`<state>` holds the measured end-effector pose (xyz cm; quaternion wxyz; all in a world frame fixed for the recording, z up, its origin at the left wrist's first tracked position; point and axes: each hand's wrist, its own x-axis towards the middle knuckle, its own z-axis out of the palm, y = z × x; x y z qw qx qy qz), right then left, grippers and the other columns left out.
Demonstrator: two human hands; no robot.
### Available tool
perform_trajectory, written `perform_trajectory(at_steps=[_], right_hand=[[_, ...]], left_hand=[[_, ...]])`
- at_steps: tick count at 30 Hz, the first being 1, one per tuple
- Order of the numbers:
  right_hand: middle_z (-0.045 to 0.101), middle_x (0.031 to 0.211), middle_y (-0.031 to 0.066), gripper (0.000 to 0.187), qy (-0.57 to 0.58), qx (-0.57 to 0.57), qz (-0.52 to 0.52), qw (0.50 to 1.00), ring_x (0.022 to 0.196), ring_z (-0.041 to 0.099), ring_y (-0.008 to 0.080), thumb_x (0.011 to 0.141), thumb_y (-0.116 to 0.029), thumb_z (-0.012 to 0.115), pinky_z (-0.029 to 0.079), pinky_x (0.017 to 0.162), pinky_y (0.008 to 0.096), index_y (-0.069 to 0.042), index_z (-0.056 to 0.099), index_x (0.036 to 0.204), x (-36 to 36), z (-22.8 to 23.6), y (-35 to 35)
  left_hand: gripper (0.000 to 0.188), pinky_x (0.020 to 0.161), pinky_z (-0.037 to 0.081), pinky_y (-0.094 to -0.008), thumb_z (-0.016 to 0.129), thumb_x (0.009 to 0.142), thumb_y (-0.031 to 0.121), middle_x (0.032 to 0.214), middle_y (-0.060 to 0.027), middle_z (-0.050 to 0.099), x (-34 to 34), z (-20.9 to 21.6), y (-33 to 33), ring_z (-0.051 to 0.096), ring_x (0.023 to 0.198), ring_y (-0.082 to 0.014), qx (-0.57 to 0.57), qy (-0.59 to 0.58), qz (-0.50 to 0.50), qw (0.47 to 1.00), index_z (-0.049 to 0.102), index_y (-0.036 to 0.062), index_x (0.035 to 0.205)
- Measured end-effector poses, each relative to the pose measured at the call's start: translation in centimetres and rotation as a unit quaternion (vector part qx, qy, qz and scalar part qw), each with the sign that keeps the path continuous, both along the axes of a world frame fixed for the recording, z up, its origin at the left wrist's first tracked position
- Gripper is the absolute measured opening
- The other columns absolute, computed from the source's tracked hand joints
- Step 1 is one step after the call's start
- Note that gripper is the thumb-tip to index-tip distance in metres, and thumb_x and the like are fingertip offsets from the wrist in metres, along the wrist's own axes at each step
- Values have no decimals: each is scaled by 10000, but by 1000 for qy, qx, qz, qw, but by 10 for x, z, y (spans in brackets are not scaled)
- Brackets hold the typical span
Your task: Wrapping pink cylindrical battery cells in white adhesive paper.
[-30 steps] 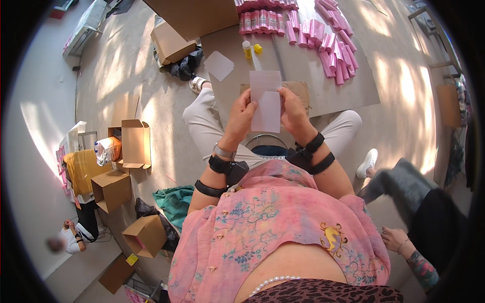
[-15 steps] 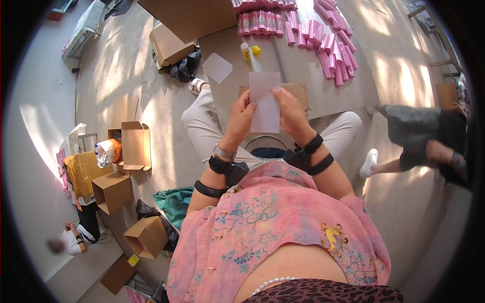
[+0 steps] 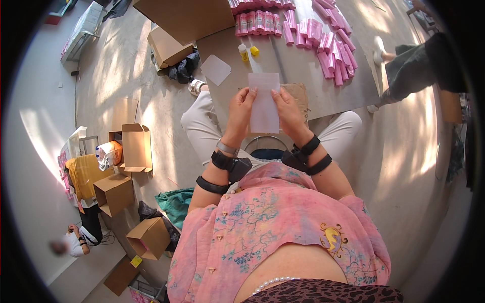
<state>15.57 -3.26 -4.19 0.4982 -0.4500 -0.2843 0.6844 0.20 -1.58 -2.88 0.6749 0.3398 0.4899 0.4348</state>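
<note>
A pale, pinkish-white rectangular sheet of paper (image 3: 264, 108) is upright in the picture, in front of my lap at the table's near edge. My left hand (image 3: 239, 111) pinches its left edge, thumb lying on the upper part. On the opposite edge, my right hand (image 3: 290, 111) grips it at about the same height, thumb on top. A fold or seam line crosses the sheet near its top. Beyond it on the table stand an uncapped glue stick (image 3: 243, 53) and its yellow cap (image 3: 254, 51). To their left lies a white square of paper (image 3: 216, 69), possibly several stacked.
Pink shiny rolls (image 3: 333, 55) are piled at the table's (image 3: 348, 96) far right, with more in rows (image 3: 257, 23) behind. Brown cardboard (image 3: 298, 98) lies under my hands. A large carton (image 3: 187, 17) stands far left. One person walks at right; another sits far left.
My left thumb has shifted upward along the sheet, which stays nearly in place. The person at right has walked farther away, past the table's right side.
</note>
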Motion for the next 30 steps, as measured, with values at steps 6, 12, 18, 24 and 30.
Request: perform_trajectory(at_steps=[6,12,18,24,30], right_hand=[[684,1131,1,314,-23,18,-7,1000,987,625,60,1127,-249,479,517,876,251,-48,620,1322,-2,-7,-1],[678,1121,-6,300,-51,42,-8,998,982,615,49,1129,-243,475,516,863,242,-46,619,1304,2,-12,0],[674,1133,-3,299,-61,56,3,997,988,610,48,1132,-233,466,514,872,247,-39,599,1317,5,-13,2],[674,1141,5,298,-79,53,7,995,997,612,59,1128,-216,466,513,881,254,-32,592,1324,5,-8,3],[676,1141,15,303,-103,51,8,993,1002,614,70,1122,-213,476,516,883,264,-21,591,1327,6,-10,3]], left_hand=[[251,715,520,-223,637,1053,242,944,2,706,10,-8,7,632,812,-54,-8,-61,30,998,713,6,1087],[241,701,535,-235,642,1049,233,918,-4,717,17,-7,10,645,787,-63,-24,-80,59,995,733,10,1055],[236,704,549,-246,634,1053,222,927,-18,725,21,-3,12,656,783,-80,-41,-105,62,992,729,6,1062],[232,714,550,-252,628,1056,217,930,-23,724,21,-8,13,657,786,-84,-35,-117,66,990,724,5,1058],[224,724,549,-255,628,1055,214,932,-23,724,21,-8,13,658,797,-84,-39,-118,69,990,726,13,1055]])
